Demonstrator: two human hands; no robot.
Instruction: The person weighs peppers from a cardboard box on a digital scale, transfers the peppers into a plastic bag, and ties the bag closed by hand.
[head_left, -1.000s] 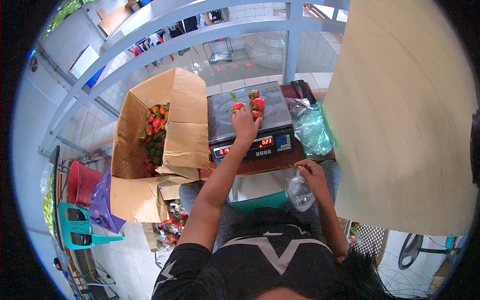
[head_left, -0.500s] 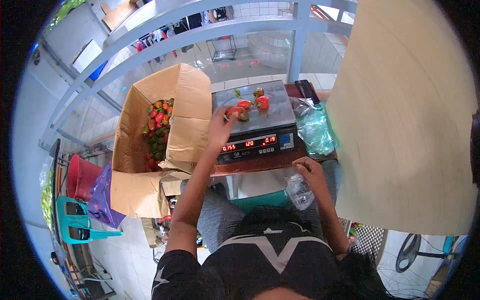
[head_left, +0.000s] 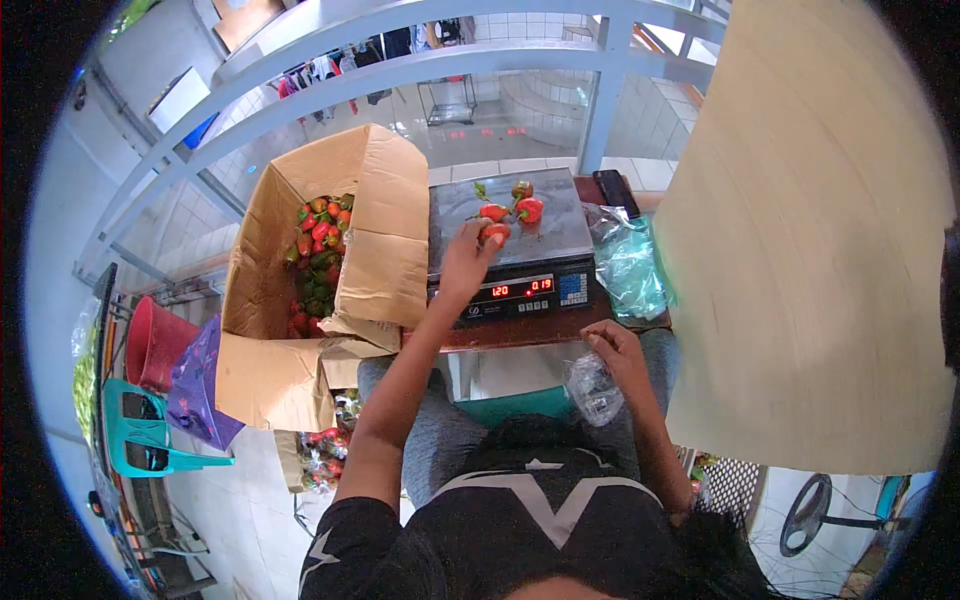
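Observation:
My left hand (head_left: 466,258) reaches over the metal plate of a digital scale (head_left: 558,212), its fingers closed around a red pepper (head_left: 495,233). Just beyond the fingertips lie another red pepper (head_left: 493,212), a bright red one (head_left: 530,210) and a darker red-green one (head_left: 522,189). A green leaf or stem piece (head_left: 480,190) is on the plate too. In front of the scale, above my lap, my right hand (head_left: 618,350) pinches a crumpled clear plastic bag (head_left: 595,390). My left wrist covers part of the lit red display.
A tall open cardboard box (head_left: 385,245) with many red and green peppers stands left of the scale. Clear and green plastic bags (head_left: 632,265) and a black phone (head_left: 615,192) lie to its right. A large wooden panel (head_left: 800,240) borders the right; a metal railing (head_left: 440,65) runs behind.
My left hand has moved slightly right across the plate, with the red pepper under its fingers now nearer the others. My right hand still holds the clear bag.

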